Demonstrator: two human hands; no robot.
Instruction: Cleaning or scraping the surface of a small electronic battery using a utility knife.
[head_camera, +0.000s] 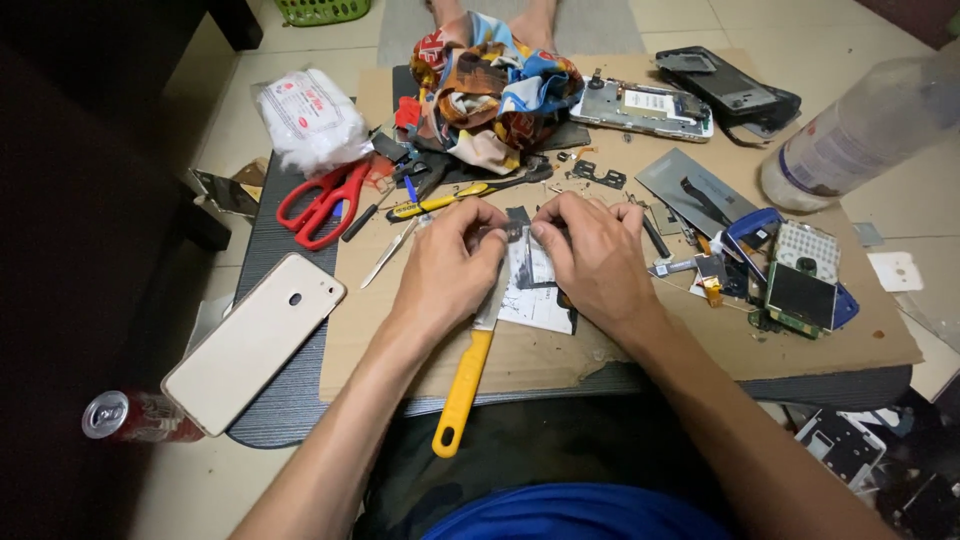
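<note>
My left hand (448, 262) and my right hand (592, 252) meet over a cardboard sheet (540, 350), pinching a small dark part (514, 231) between their fingertips. Under them lies a grey and white flat phone piece (532, 292). A knife with a yellow handle (462, 392) lies under my left wrist, its blade pointing toward the hands. A yellow-handled screwdriver (462, 196) lies just beyond my left hand.
A pale phone back cover (252, 342) and red scissors (322, 202) lie left. A drink can (128, 416) lies on the floor. A colourful cloth (490, 90), opened phones (650, 108), circuit boards (802, 282) and a clear plastic bottle (862, 130) crowd the far and right side.
</note>
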